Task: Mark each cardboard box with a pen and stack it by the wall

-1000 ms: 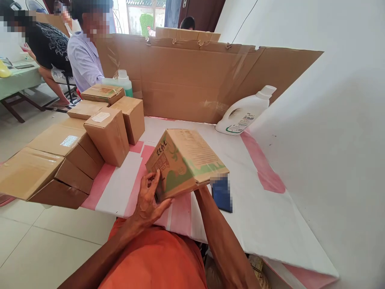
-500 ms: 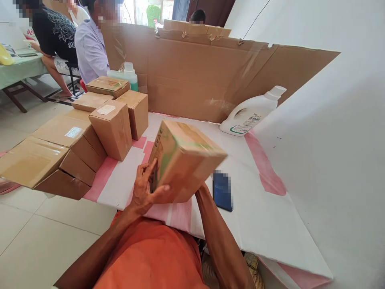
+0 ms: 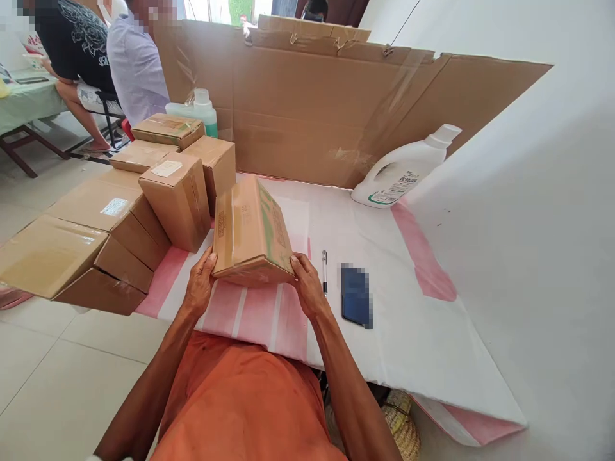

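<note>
Between my two hands is a brown cardboard box (image 3: 250,224) with green print on one side, tilted over the table. My left hand (image 3: 200,282) grips its near left corner, the thumb on the edge. At the near right corner my right hand (image 3: 307,282) holds it the same way, fingers partly hidden under the box. To the right of my right hand lie a pen (image 3: 325,272) and a dark blue phone (image 3: 355,294). Just left of the held box stands an upright cardboard box (image 3: 175,205) with a white label.
More cardboard boxes (image 3: 96,205) line the table's left side. Behind them stands a bottle of green liquid (image 3: 206,112). A tall cardboard sheet (image 3: 307,109) closes off the back, with a white jug (image 3: 403,169) before it. Two people (image 3: 137,70) sit beyond at the left.
The box has been turned and lowered to the left, so its green-printed side now faces right. My right hand has come out from behind it to the near corner. The pen is now uncovered.
</note>
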The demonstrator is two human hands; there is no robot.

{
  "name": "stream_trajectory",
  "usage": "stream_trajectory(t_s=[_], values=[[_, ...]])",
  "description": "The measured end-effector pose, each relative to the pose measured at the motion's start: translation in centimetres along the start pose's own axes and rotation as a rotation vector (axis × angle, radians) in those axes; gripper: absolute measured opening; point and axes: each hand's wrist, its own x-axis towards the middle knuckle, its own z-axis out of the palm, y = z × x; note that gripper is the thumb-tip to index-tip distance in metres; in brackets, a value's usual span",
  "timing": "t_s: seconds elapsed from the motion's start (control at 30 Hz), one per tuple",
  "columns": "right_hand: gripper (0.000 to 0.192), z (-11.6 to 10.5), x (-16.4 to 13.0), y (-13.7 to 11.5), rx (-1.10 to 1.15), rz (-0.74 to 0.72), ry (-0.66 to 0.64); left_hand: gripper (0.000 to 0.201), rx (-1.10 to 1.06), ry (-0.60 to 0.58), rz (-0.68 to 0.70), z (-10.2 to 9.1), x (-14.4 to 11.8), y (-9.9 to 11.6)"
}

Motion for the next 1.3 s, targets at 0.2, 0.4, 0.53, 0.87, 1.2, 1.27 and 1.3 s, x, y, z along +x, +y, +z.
stream_trajectory(t_s=[0.2,0.4,0.53,0.87,1.2,1.27,1.3], values=[[0.051,1.3,-4.4,-3.3,-0.230,-0.190,-0.014,0.066,-0.115,0.034,-0.147,-1.3,-1.4,-2.8],[0.057,2.4,-7.1,-5.5,-0.339,-0.386,-0.047,0.052,-0.161,0.075,-0.179,-1.5,-1.9,-1.3],[0.051,2.1,-7.5,-7.5,-0.328,-0.477,-0.032,0.065,-0.209,0.004,-0.192,-1.7,-2.8,2.7],[0.058,1.1,-6.5,-9.6,-0.365,-0.625,-0.009,0.090,-0.049,-0.117,-0.195,0.2,-7.0,7.3],[0.062,1.7,-3.0,-10.0,-0.314,-0.569,-0.062,0.083,0.068,-0.153,-0.133,0.6,-7.9,7.1],[0.061,2.2,-2.8,-10.5,-0.384,-0.576,-0.050,0.082,0.117,-0.108,-0.084,0.3,-7.3,6.6],[0.061,2.5,-2.6,-10.7,-0.422,-0.580,-0.038,0.081,0.141,-0.094,-0.062,0.1,-6.9,6.4]])
